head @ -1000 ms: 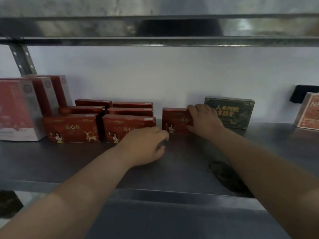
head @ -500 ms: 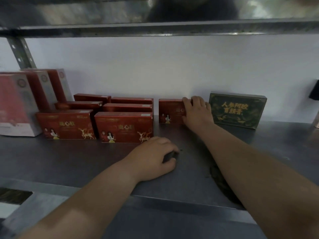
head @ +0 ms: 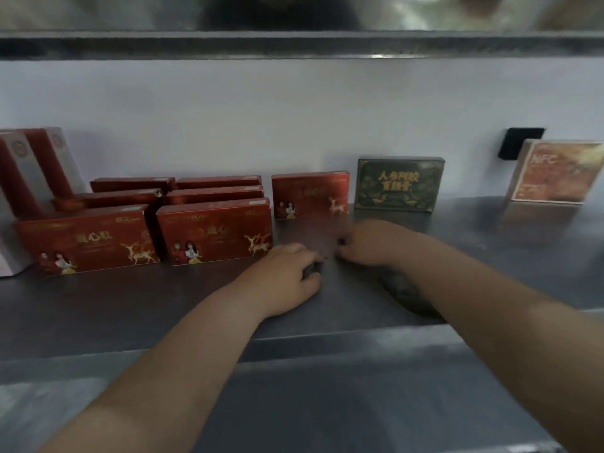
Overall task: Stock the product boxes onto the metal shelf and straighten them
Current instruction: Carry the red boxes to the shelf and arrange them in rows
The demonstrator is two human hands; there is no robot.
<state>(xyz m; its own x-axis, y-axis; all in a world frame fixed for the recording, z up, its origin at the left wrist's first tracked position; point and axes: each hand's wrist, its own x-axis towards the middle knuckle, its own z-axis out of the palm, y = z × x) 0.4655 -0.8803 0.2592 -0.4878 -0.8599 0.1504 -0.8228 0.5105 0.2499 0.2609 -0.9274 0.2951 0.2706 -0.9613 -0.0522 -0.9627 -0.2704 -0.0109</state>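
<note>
Left hand (head: 287,277) low centre, fingers curled over a dark patch; shadow or small item, we cannot tell. Right hand (head: 369,245) just beside it, loosely curled, empty, resting on the shelf (head: 98,305). Just above both, the lone red box (head: 310,194) stands upright and untouched, likely parked to start a third row beside the red stacks (head: 212,230). Tall cartons (head: 32,171) at upper left are cut off.

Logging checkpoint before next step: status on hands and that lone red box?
On metal shelf, off all boxes: left hand, right hand; grip states blurred. The lone red box upright, beside green box. Nothing in the way.
</note>
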